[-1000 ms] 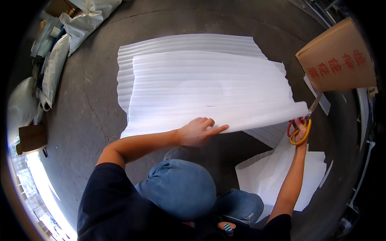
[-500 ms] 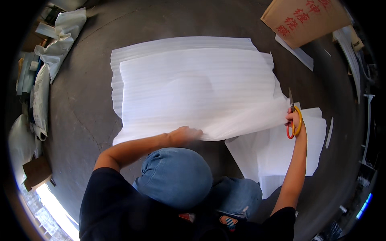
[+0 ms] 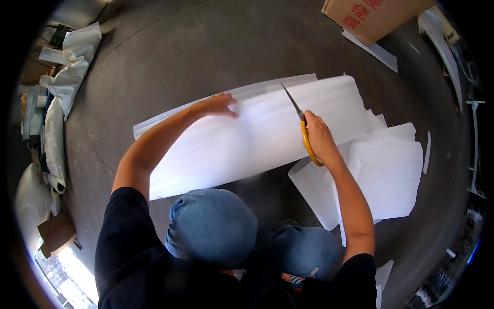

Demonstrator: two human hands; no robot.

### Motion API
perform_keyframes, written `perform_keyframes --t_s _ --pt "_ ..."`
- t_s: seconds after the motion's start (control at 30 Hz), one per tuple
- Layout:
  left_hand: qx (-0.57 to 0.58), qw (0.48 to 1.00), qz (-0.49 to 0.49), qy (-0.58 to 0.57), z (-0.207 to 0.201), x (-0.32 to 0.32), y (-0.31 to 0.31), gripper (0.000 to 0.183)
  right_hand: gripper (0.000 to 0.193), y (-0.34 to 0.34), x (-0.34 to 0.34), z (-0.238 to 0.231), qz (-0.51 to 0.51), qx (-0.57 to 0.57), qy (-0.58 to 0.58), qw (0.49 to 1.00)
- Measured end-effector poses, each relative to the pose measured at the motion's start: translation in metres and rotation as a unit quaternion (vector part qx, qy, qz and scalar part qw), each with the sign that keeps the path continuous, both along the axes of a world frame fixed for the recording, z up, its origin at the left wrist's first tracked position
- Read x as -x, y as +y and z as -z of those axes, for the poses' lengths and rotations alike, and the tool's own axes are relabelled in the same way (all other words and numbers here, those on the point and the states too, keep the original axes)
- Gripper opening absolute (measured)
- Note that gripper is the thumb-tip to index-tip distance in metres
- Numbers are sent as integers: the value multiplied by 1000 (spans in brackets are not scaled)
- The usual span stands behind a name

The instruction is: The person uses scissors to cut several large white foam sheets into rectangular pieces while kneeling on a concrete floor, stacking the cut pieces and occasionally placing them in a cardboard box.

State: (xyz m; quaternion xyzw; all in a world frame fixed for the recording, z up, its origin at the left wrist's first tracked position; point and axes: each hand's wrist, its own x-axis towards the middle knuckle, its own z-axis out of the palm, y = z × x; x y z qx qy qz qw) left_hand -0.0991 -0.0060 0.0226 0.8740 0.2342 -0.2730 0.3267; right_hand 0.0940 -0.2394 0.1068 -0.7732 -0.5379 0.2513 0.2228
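A large white foam sheet [image 3: 247,136] lies on the floor in front of my knees, doubled over, with a strip of the lower layer showing along its far edge. My left hand [image 3: 218,105] reaches over the far edge of the upper layer, its fingers apart and slightly blurred. Whether the fingertips touch the sheet, I cannot tell. Over the right part of the sheet, my right hand [image 3: 320,138] is closed round scissors [image 3: 307,135] with a yellow handle. Their blades look closed and point away from me, to the upper left.
More white foam pieces [image 3: 388,177] lie stacked to the right, beside a thin offcut strip [image 3: 427,152]. A cardboard box [image 3: 378,18] stands at the far right. White sacks [image 3: 77,67] and a small carton [image 3: 55,234] line the left side of the dark floor [image 3: 170,56].
The sheet's near part has been folded away from me, making it narrower. My left hand has moved to the far edge and opened; my right hand has brought the scissors leftward over the sheet.
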Motion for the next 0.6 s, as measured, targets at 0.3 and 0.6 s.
perform_keyframes --t_s 0.3,0.6 --pt "-297 947 -120 -33 91 -11 36 56 9 28 35 122 -40 0 54 998" --pt "-270 952 -142 6 97 -14 32 63 10 2 25 158 18 26 182 983"
